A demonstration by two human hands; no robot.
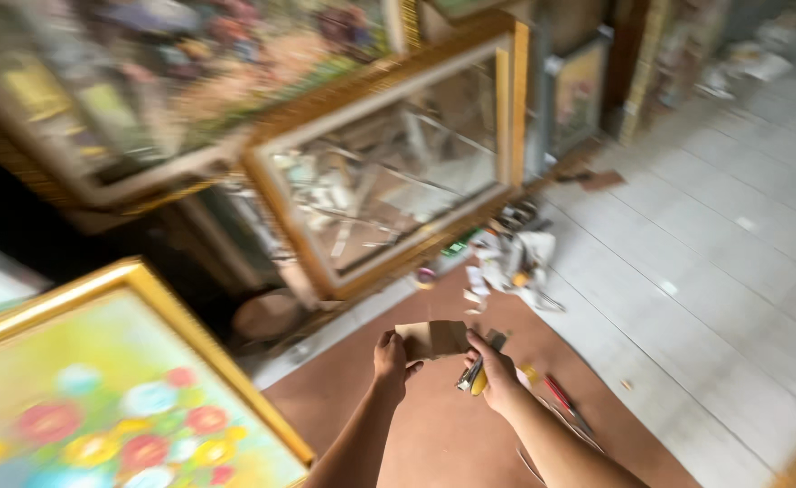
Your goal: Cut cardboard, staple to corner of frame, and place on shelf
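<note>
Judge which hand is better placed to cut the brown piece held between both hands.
Probably the right hand: it already grips a yellow-handled cutter beside the brown piece, while the left hand only pinches its edge.

A pale tiled floor (714, 235) fills the right of the frame. A brown board (443, 434) lies on it at lower centre. Red-handled pliers (565, 407) rest on the board's right edge.

Pale tiled floor (714, 235), brown board (443, 425) on it; gilt-framed paintings (389, 163) leaning along wall, daylight.
</note>
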